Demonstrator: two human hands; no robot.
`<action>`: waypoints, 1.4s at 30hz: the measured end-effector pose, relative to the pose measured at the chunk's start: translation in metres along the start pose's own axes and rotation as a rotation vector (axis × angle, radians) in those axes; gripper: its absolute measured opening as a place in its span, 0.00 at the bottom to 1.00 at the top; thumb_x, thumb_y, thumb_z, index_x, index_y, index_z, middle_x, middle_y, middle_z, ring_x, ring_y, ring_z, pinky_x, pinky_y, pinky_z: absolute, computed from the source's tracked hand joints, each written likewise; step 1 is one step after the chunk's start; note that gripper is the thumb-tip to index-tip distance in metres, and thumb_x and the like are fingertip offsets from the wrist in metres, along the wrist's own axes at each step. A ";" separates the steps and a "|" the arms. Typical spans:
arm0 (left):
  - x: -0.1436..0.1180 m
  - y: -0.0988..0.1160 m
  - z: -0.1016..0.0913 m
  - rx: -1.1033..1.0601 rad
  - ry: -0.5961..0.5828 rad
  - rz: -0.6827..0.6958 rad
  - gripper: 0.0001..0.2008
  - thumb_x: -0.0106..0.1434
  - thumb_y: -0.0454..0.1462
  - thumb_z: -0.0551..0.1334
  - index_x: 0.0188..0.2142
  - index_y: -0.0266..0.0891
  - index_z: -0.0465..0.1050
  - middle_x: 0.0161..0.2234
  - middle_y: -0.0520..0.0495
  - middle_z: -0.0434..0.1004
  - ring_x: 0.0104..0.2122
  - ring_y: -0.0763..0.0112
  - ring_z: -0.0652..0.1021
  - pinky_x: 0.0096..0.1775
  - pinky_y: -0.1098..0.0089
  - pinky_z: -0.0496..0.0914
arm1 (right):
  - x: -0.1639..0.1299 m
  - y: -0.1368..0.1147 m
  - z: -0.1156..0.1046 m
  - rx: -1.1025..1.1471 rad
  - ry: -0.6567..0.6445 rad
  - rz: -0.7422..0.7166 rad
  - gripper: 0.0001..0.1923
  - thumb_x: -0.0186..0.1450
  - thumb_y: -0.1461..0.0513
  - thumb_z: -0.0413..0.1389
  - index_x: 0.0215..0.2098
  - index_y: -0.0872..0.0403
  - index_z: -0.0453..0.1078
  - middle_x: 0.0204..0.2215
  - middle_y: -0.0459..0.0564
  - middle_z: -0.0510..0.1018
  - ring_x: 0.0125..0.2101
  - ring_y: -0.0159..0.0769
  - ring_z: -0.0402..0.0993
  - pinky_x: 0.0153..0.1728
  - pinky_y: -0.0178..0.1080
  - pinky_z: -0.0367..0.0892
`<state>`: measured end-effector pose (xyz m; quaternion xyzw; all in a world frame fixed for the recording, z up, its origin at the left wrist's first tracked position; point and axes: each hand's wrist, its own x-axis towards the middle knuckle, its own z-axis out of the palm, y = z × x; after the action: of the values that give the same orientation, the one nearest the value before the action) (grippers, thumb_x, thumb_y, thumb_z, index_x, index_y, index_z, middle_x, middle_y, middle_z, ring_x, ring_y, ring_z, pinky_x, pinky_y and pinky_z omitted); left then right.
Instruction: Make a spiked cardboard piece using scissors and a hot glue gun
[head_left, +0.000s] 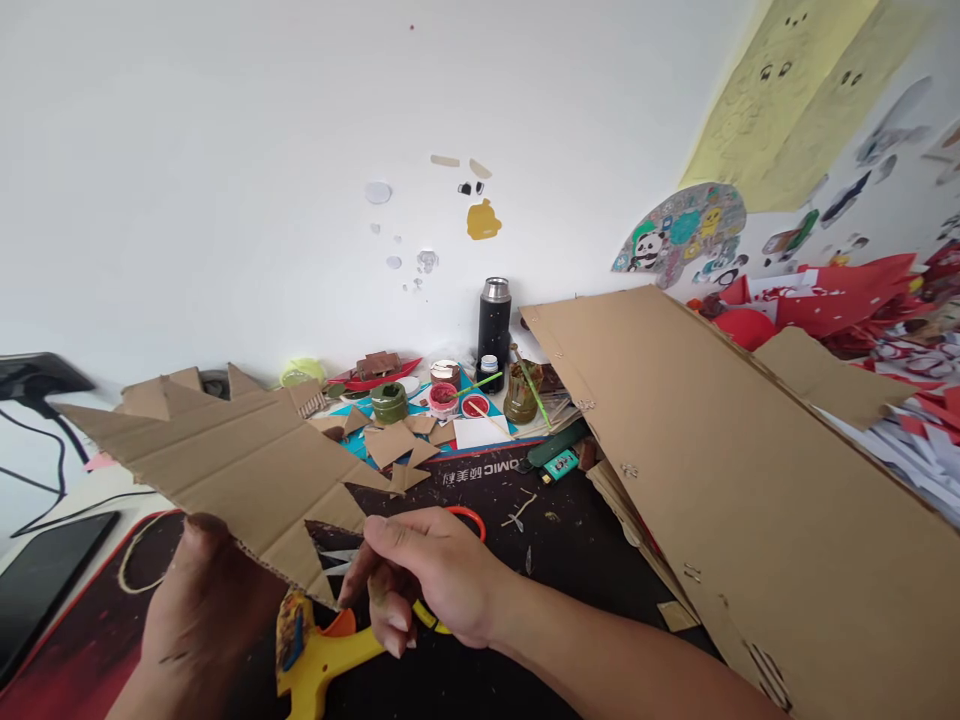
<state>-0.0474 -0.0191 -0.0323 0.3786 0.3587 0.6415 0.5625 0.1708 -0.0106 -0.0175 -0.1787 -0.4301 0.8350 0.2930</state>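
Observation:
My left hand (199, 610) grips the near edge of a jagged sheet of brown cardboard (225, 460) held above the dark desk mat (540, 540). My right hand (427, 575) holds orange-handled scissors (465, 520), the blades pointing left at a notch in the cardboard's lower edge. A yellow glue gun (315, 655) lies on the mat just below both hands.
A large stapled cardboard panel (735, 470) leans across the right side. Small cardboard triangles (397, 445), paint jars (442, 398), a brush jar (519, 395) and a black flask (494, 318) sit by the wall. Red paper cuttings (862, 290) pile at the right. A phone (37, 580) lies at the left.

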 end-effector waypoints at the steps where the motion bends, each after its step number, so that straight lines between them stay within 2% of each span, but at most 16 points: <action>1: -0.001 0.004 0.006 0.000 0.034 0.016 0.30 0.67 0.61 0.64 0.67 0.72 0.73 0.56 0.56 0.87 0.69 0.43 0.73 0.57 0.41 0.81 | -0.001 0.000 0.000 -0.008 -0.001 0.002 0.33 0.67 0.34 0.60 0.32 0.56 0.77 0.13 0.41 0.67 0.15 0.31 0.67 0.18 0.34 0.57; 2: -0.001 0.010 0.013 0.009 0.096 0.030 0.30 0.66 0.59 0.68 0.67 0.72 0.74 0.55 0.56 0.87 0.69 0.42 0.73 0.57 0.41 0.81 | -0.001 0.000 0.001 -0.018 -0.006 0.005 0.33 0.68 0.34 0.60 0.32 0.56 0.77 0.13 0.41 0.67 0.15 0.31 0.67 0.18 0.34 0.58; 3: -0.001 0.016 0.020 0.004 0.201 0.119 0.31 0.64 0.59 0.69 0.66 0.72 0.75 0.54 0.56 0.88 0.68 0.41 0.75 0.55 0.41 0.82 | -0.002 0.000 0.001 -0.031 -0.013 0.006 0.33 0.68 0.34 0.59 0.32 0.56 0.77 0.14 0.41 0.67 0.15 0.31 0.67 0.18 0.34 0.58; 7: 0.004 0.039 0.041 -0.012 0.301 0.187 0.29 0.65 0.58 0.70 0.65 0.75 0.75 0.52 0.57 0.89 0.66 0.41 0.77 0.56 0.39 0.81 | -0.004 0.000 0.003 -0.106 -0.044 0.003 0.35 0.68 0.33 0.58 0.32 0.56 0.77 0.14 0.42 0.69 0.14 0.29 0.66 0.18 0.33 0.57; 11: 0.009 0.047 0.042 -0.085 0.269 0.203 0.30 0.63 0.61 0.71 0.64 0.75 0.75 0.50 0.57 0.90 0.64 0.41 0.78 0.57 0.39 0.80 | -0.006 -0.002 0.007 -0.174 -0.005 0.006 0.36 0.68 0.32 0.58 0.36 0.57 0.78 0.16 0.42 0.71 0.14 0.27 0.65 0.18 0.32 0.57; 15: 0.009 0.045 0.040 -0.098 0.255 0.209 0.31 0.63 0.61 0.70 0.65 0.76 0.74 0.50 0.57 0.90 0.63 0.41 0.79 0.57 0.39 0.80 | -0.007 -0.003 0.008 -0.213 0.062 -0.032 0.35 0.69 0.33 0.58 0.42 0.57 0.77 0.16 0.40 0.71 0.15 0.27 0.65 0.18 0.32 0.58; 18: 0.009 0.044 0.044 -0.073 0.246 0.212 0.31 0.63 0.62 0.70 0.65 0.76 0.75 0.51 0.56 0.89 0.63 0.41 0.79 0.56 0.40 0.81 | -0.007 -0.004 0.008 -0.234 0.122 -0.074 0.34 0.70 0.34 0.57 0.42 0.57 0.76 0.17 0.40 0.70 0.16 0.28 0.65 0.19 0.32 0.58; 24: 0.009 0.040 0.049 -0.075 0.263 0.225 0.40 0.48 0.64 0.78 0.62 0.75 0.77 0.53 0.59 0.88 0.65 0.44 0.77 0.55 0.48 0.82 | -0.010 -0.005 0.009 -0.308 0.218 -0.122 0.31 0.73 0.36 0.55 0.42 0.56 0.75 0.18 0.40 0.70 0.17 0.28 0.65 0.21 0.32 0.58; 30: 0.012 0.033 0.044 -0.150 0.286 0.243 0.41 0.47 0.64 0.79 0.61 0.71 0.78 0.58 0.58 0.86 0.66 0.45 0.77 0.58 0.51 0.80 | -0.008 -0.002 0.002 -0.493 0.334 -0.197 0.25 0.75 0.41 0.56 0.46 0.54 0.74 0.21 0.41 0.71 0.21 0.31 0.69 0.26 0.35 0.64; 34: 0.012 0.032 0.044 -0.158 0.293 0.215 0.45 0.44 0.65 0.80 0.62 0.69 0.78 0.59 0.56 0.86 0.65 0.45 0.78 0.51 0.55 0.84 | -0.009 -0.003 0.001 -0.711 0.422 -0.286 0.25 0.74 0.43 0.59 0.55 0.53 0.73 0.28 0.45 0.77 0.29 0.35 0.74 0.31 0.37 0.68; 37: 0.010 0.033 0.052 -0.123 0.266 0.197 0.49 0.38 0.64 0.82 0.61 0.68 0.79 0.55 0.55 0.88 0.63 0.43 0.79 0.43 0.58 0.86 | -0.011 -0.007 0.002 -0.843 0.451 -0.301 0.28 0.74 0.44 0.58 0.62 0.53 0.71 0.33 0.48 0.81 0.32 0.38 0.77 0.34 0.39 0.69; 38: 0.008 0.034 0.056 -0.098 0.223 0.158 0.49 0.39 0.61 0.83 0.62 0.68 0.78 0.56 0.54 0.87 0.64 0.42 0.78 0.45 0.57 0.86 | -0.012 -0.008 0.003 -0.884 0.453 -0.298 0.29 0.74 0.44 0.57 0.64 0.53 0.71 0.34 0.49 0.82 0.32 0.39 0.78 0.34 0.39 0.69; 42: 0.003 0.034 0.070 -0.067 0.088 0.121 0.49 0.39 0.63 0.82 0.62 0.66 0.79 0.52 0.50 0.89 0.62 0.34 0.80 0.47 0.44 0.85 | -0.012 -0.012 0.001 -1.051 0.480 -0.291 0.27 0.75 0.48 0.57 0.65 0.52 0.72 0.38 0.53 0.86 0.34 0.43 0.82 0.39 0.43 0.71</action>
<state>-0.0001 -0.0169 0.0299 0.3520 0.3379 0.7021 0.5186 0.1838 -0.0134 -0.0061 -0.4225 -0.7277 0.3976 0.3658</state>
